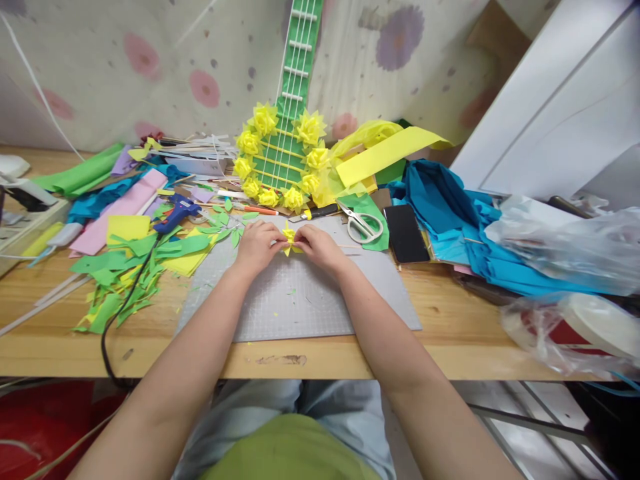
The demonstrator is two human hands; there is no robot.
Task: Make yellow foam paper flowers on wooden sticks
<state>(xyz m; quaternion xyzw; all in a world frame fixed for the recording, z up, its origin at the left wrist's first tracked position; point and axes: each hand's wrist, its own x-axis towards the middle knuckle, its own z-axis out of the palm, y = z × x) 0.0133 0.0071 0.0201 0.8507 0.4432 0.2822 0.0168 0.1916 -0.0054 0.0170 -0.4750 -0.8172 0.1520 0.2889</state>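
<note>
Between my two hands, above the grey cutting mat (295,300), is a small yellow paper flower (289,235) with pointed petals. My left hand (260,245) pinches its left side with thumb and fingers. On the other side, my right hand (319,243) has its fingertips closed on the flower's right edge. Just behind them stands a green paper guitar shape (281,160), its body ringed by several yellow flowers (310,127), with white strings up the neck. White-handled scissors (364,228) lie on green paper right of my right hand.
A blue glue gun (177,213) and green and yellow scraps (115,280) lie left, its cord hanging over the table edge. A black phone (406,233), blue paper (445,207) and a plastic-wrapped roll (575,327) are right. A cutter (323,211) lies behind the hands.
</note>
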